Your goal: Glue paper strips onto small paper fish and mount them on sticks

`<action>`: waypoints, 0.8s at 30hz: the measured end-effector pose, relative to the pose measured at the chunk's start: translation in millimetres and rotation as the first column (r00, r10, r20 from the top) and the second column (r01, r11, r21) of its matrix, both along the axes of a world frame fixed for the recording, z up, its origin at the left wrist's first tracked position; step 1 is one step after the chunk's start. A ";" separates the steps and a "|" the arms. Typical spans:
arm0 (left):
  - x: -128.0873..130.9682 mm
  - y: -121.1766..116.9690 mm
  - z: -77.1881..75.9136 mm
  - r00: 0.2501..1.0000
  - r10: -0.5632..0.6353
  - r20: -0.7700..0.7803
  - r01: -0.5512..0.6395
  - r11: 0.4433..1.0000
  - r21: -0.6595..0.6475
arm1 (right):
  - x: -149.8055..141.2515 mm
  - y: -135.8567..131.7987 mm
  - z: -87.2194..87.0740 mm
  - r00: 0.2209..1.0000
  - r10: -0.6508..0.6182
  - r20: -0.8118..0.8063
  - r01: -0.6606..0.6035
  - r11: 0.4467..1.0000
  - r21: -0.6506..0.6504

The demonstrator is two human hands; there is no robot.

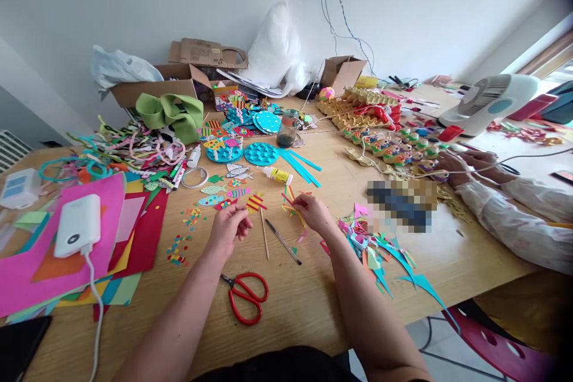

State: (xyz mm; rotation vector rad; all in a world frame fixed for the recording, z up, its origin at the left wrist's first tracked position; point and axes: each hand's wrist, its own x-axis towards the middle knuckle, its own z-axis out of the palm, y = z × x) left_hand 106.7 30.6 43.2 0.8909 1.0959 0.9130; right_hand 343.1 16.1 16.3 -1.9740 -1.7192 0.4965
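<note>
Below a pale wall, a wooden worktop (pixel 295 304) is carrying a broad spread of craft things. At its right side, a co-worker's sleeved arms (pixel 501 215) are reaching in toward painted egg cartons (pixel 398 146), with a white fan (pixel 492 104) standing beyond them. On the left, coloured sheets (pixel 147 233) are lying in an overlapping pile under a white device (pixel 80 224). Between these, the left hand (pixel 230 227) is hovering with its fingers loosely curled and partly apart, showing nothing in its hold. The right hand (pixel 308 209) is bringing its fingertips together at a red strip (pixel 286 199); whether it is actually gripping that, I cannot tell. Red-handled scissors (pixel 245 296) are lying nearer the wearer, while a pen (pixel 283 242) and a thin stick (pixel 264 234) are resting between the hands. A yellow glue bottle (pixel 280 176) is lying farther back. Just beyond the left hand's fingers, a striped yellow-and-red paper fish (pixel 256 202) is lying, and small coloured dots (pixel 179 250) are scattering leftward.
</note>
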 end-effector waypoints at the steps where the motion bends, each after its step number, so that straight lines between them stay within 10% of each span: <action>1: 8.6 4.8 -0.7 0.999 0.019 0.034 -0.019 1.000 0.010 | -1.2 -0.7 0.2 0.999 0.018 0.050 -0.019 1.000 0.018; 10: 33.2 10.7 -24.0 0.989 0.077 0.128 -0.077 0.997 -0.001 | -10.7 -5.7 1.0 0.803 0.184 0.566 -0.202 0.979 -0.031; 24: 19.7 18.5 -22.3 0.980 0.094 0.175 -0.093 0.996 -0.014 | -14.8 1.5 -11.9 0.812 0.127 0.569 -0.210 0.974 0.083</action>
